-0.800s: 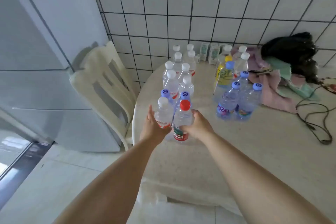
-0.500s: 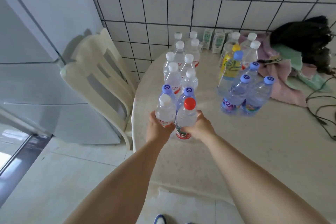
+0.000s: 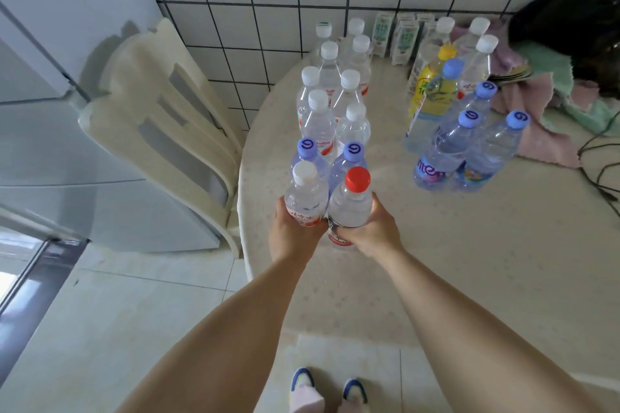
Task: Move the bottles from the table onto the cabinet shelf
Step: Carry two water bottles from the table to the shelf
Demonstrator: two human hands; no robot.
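Note:
My left hand (image 3: 292, 234) grips a clear white-capped bottle (image 3: 306, 193) with a red label. My right hand (image 3: 370, 231) grips a clear red-capped bottle (image 3: 350, 201) beside it. Both bottles are upright at the left front edge of the round beige table (image 3: 469, 261). Right behind them stand two blue-capped bottles (image 3: 349, 161), then a row of several white-capped bottles (image 3: 318, 117) running back to the wall. A second cluster of blue-capped bottles (image 3: 469, 144) and a yellow drink bottle (image 3: 432, 84) stands to the right. No cabinet shelf is in view.
A cream chair (image 3: 161, 117) leans against the table's left side. A white fridge (image 3: 50, 111) fills the left. Small cartons (image 3: 406, 40), crumpled cloths (image 3: 543, 90), a dark bag (image 3: 577, 27) and a black cable (image 3: 600, 157) lie at the back right. My shoes (image 3: 328, 389) stand on the tiled floor.
Both hands went from reaching round the two front bottles to gripping them. The camera moved closer and tilted down, bringing my shoes into view.

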